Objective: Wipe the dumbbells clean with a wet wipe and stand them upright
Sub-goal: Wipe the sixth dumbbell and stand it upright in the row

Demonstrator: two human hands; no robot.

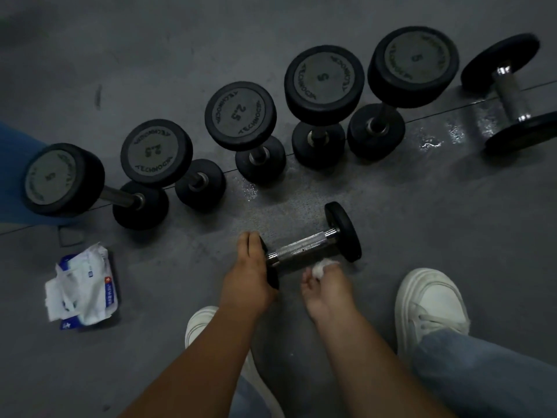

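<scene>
Left hand: my left hand [251, 274] is clamped over the near weight head of the small dumbbell [307, 247], pinning it to the floor [391, 206].
Right hand: my right hand [324, 285] is pinched shut on a balled wet wipe [322, 264], just below the chrome handle [303, 248]; whether the wipe touches the metal I cannot tell.
Task thing: the small dumbbell lies on its side right in front of me, between my 2 shoes [428, 300].
Key relation: its long axis runs from about 8 o'clock to 2 o'clock; the handle sits at 11 o'clock from my right hand, very near, and the free head [343, 232] at 1 o'clock.
Nearer hand: the right hand is nearer the handle and free head, so I judge it does the wiping while the left steadies; tipping the dumbbell upright should then pivot on 1 head.
Row beyond: 5 dumbbells [241, 116] stand on end at 10 to 1 o'clock.
Still lying: a larger dumbbell [512, 92] lies on its side at 2 o'clock, on a wet-looking patch.
Writing: the end caps read TECHNOGYM, with 2.5 on 2 caps and 5 on 2 others; the leftmost cap is too blurred to read.
Wipe pack: an opened pack of wipes [83, 289] lies at 9 o'clock; its print is unreadable.
</scene>
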